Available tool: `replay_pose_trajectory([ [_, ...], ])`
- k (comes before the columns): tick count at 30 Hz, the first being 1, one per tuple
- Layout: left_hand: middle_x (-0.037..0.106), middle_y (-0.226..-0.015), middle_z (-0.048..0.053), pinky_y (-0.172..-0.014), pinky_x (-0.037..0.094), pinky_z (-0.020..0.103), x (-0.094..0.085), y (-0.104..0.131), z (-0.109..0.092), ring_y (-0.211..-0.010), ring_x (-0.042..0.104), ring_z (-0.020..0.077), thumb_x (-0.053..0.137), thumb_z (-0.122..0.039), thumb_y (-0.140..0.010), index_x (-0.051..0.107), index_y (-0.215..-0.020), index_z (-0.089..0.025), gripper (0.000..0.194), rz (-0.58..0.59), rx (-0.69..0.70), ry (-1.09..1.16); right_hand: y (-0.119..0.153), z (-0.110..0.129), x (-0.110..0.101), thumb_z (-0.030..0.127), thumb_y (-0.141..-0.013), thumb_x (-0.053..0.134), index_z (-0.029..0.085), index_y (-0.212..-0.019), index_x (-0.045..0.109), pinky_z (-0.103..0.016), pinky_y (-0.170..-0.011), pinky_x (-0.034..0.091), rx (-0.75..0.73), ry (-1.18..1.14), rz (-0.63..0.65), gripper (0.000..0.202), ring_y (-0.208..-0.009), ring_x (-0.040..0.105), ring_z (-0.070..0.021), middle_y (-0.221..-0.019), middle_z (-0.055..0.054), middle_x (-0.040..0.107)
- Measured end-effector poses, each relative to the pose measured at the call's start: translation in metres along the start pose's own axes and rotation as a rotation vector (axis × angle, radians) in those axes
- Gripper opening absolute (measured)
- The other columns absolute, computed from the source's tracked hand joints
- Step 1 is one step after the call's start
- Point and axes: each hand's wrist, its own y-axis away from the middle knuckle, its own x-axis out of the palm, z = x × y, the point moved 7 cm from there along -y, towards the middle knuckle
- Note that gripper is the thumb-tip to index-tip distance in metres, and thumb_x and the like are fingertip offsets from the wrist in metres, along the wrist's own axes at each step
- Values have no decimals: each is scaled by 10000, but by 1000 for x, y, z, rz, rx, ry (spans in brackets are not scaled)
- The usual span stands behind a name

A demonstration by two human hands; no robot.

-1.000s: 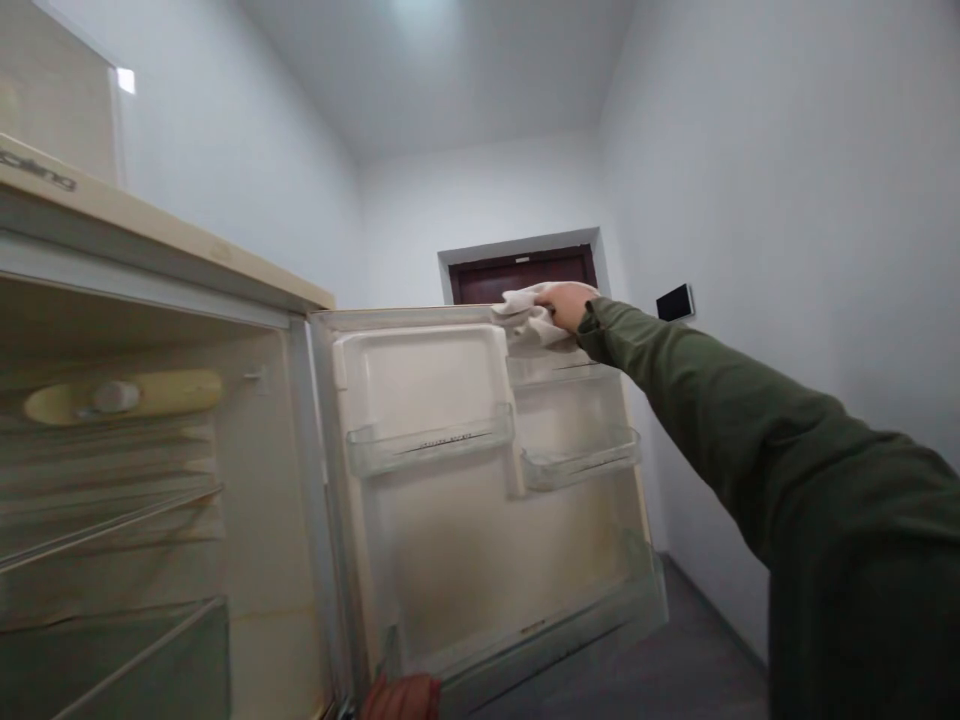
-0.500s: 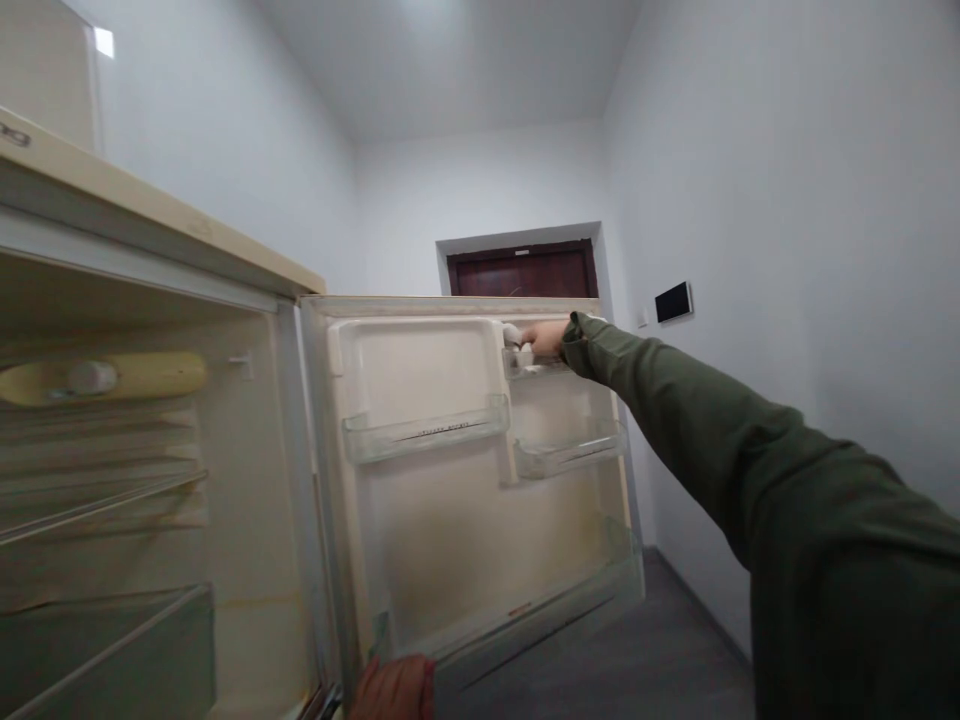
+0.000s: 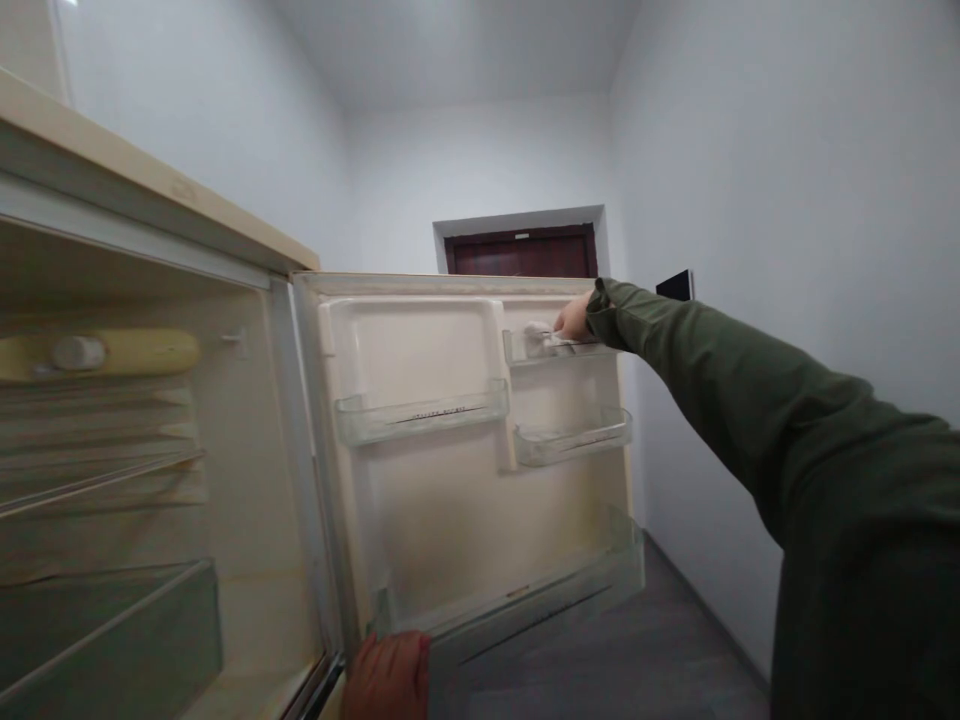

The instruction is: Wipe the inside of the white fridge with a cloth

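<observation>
My right hand (image 3: 574,318) is clamped on a small white cloth (image 3: 537,334) inside the top clear plastic door shelf (image 3: 551,350), wiping it, and next I must rub along it while my left hand (image 3: 388,675) grips the cream fridge door (image 3: 450,500).

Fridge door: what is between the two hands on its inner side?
In the head view, two clear shelves and bare liner lie between right hand and left hand.

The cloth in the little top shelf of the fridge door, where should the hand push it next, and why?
Probably sideways along that shelf. The right hand presses the white cloth into the left end of the top door shelf, so the part nearer the door's outer edge looks untouched. The left hand steadies the fridge door at its bottom edge.
</observation>
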Motion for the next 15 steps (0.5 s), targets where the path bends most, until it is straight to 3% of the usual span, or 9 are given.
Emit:
replay_pose_trajectory([
  [2, 585, -641, -24, -769, 467, 396, -1, 1, -2, -604, 601, 157, 365, -150, -995, 543, -764, -191, 294, 2, -1, -4, 7, 20, -10, 196, -887, 517, 93, -959, 725, -304, -861, 477, 10, -33, -99, 243, -892, 629, -205, -900, -86, 687],
  [4, 579, -633, -23, -757, 466, 396, -3, 1, -3, -595, 594, 158, 362, -151, -995, 538, -748, -193, 306, -11, -15, -1, 20, 47, -29, 207, -920, 424, 83, -1068, 681, -301, -867, 469, -34, -130, -336, 321, -966, 610, -217, -1015, -105, 667],
  [6, 584, -639, -20, -763, 461, 396, -6, -2, -3, -599, 595, 158, 353, -154, -997, 544, -752, -193, 313, -15, -30, 7, 42, 80, -44, 199, -905, 415, 87, -1141, 637, -317, -893, 460, -149, -147, -581, 342, -1019, 584, -232, -1098, -115, 634],
  [8, 598, -662, -16, -791, 458, 396, -8, -5, -4, -623, 607, 157, 360, -149, -996, 551, -780, -187, 291, -1, -32, 16, 66, 122, -46, 189, -864, 465, 104, -1170, 624, -345, -956, 437, -357, -32, -729, 355, -1070, 552, -250, -1151, -115, 600],
  [10, 595, -665, -17, -817, 452, 396, -9, -6, -5, -625, 610, 157, 368, -148, -997, 537, -795, -183, 266, 10, -21, 14, 85, 167, -29, 201, -854, 496, 125, -1185, 631, -361, -1025, 404, -616, 120, -745, 366, -1131, 520, -263, -1209, -110, 576],
  [12, 579, -655, -20, -825, 444, 400, -9, -5, -5, -618, 603, 160, 359, -146, -1000, 515, -802, -184, 255, 11, -10, 0, 89, 201, -5, 209, -882, 489, 144, -1219, 629, -348, -1077, 373, -777, 183, -657, 371, -1187, 500, -256, -1275, -96, 562],
  [15, 579, -676, -14, -831, 440, 408, -9, -3, -6, -636, 602, 168, 348, -148, -1003, 498, -829, -185, 232, 2, -6, -13, 67, 222, 23, 179, -949, 399, 154, -1288, 585, -294, -1045, 403, -713, -38, -392, 388, -1186, 541, -209, -1319, -74, 590],
])
